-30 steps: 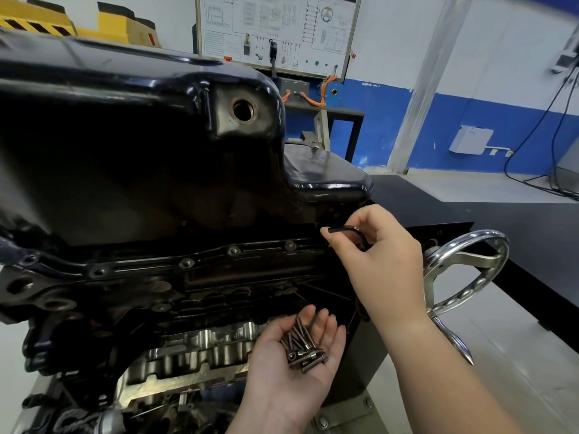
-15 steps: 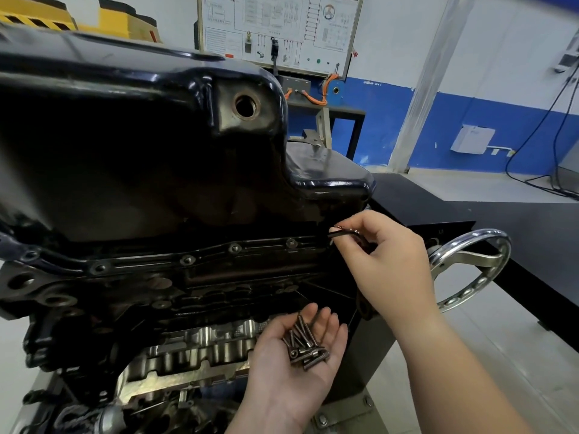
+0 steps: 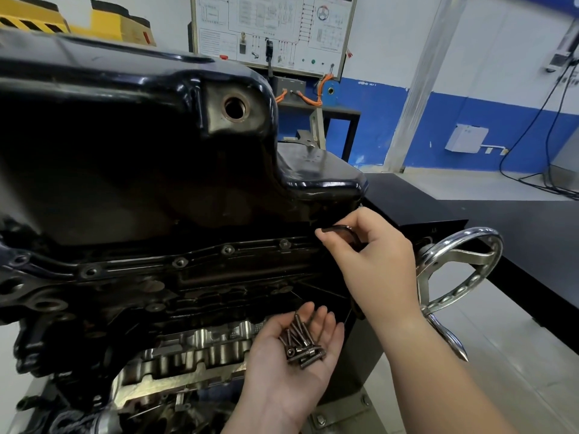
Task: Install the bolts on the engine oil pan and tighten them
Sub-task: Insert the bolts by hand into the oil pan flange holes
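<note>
The black oil pan (image 3: 131, 145) sits upside-down on the engine, filling the left half of the view. Its flange (image 3: 200, 258) runs along the near side with several bolts seated in it. My left hand (image 3: 291, 364) lies palm up below the flange, cupping several loose bolts (image 3: 302, 343). At the flange's right end, my right hand (image 3: 372, 261) pinches a black hex key (image 3: 338, 229). The key's tip and the bolt under it are hidden by the fingers.
A chrome handwheel (image 3: 460, 270) of the engine stand sits just right of my right hand. The open drain hole (image 3: 236, 108) faces me on the pan. A black bench (image 3: 517, 227) stretches to the right; a wiring board (image 3: 272, 29) stands behind.
My right hand with the hex key has turned slightly at the flange's right end. My left hand with the bolts stays in place.
</note>
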The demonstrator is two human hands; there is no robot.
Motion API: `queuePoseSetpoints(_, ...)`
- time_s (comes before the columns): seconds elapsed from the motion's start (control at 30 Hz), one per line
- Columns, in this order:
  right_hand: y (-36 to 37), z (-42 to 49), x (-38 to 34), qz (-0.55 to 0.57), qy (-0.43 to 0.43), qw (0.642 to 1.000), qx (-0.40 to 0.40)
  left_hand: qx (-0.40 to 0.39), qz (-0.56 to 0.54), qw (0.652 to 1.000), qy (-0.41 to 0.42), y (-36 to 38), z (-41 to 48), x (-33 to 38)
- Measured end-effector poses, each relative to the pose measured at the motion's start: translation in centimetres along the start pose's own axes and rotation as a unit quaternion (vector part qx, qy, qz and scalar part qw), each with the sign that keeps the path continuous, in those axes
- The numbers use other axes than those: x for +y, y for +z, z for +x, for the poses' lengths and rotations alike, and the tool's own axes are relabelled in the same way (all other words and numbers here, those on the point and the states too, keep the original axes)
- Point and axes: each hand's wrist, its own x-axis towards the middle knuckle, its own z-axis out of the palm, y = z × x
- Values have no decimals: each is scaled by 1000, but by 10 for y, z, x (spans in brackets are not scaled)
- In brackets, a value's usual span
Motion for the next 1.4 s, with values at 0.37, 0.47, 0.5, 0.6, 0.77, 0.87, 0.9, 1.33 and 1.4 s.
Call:
queuePoseSetpoints(0.37, -3, -2, 1, 20, -1, 1000, -13, -10, 0, 1000, 10, 5, -5, 3)
queuePoseSetpoints(0.47, 2, 0, 1, 4, 12, 1000, 1, -8, -2, 1000, 11, 7, -5, 1)
queuePoseSetpoints(0.5, 3, 0, 1, -3, 15, 1000, 4, -10, -1, 1000, 12, 9, -6, 0)
queuePoseSetpoints(0.6, 1, -3, -1, -28, 11, 999, 17, -18, 3, 1000, 16, 12, -10, 0)
queuePoseSetpoints(0.77, -21, -29, -1, -19, -53, 998, -15, -40, 4, 999, 22, 11, -14, 5)
queuePoseSetpoints(0.87, -25, -52, 1, -46, -39, 971, -232, -45, 16, 998, 30, 12, -15, 8)
queuePoseSetpoints(0.9, -25, -58, 3, -66, -33, 959, -275, -41, 25, 998, 30, 12, -15, 8)
queuePoseSetpoints(1.33, -32, -66, 10, -102, -32, 950, -294, -4, -25, 1000, 11, 21, -17, -5)
queuePoseSetpoints(1.4, -32, -67, 11, -106, -39, 949, -296, 9, -38, 999, 11, 21, -16, -5)
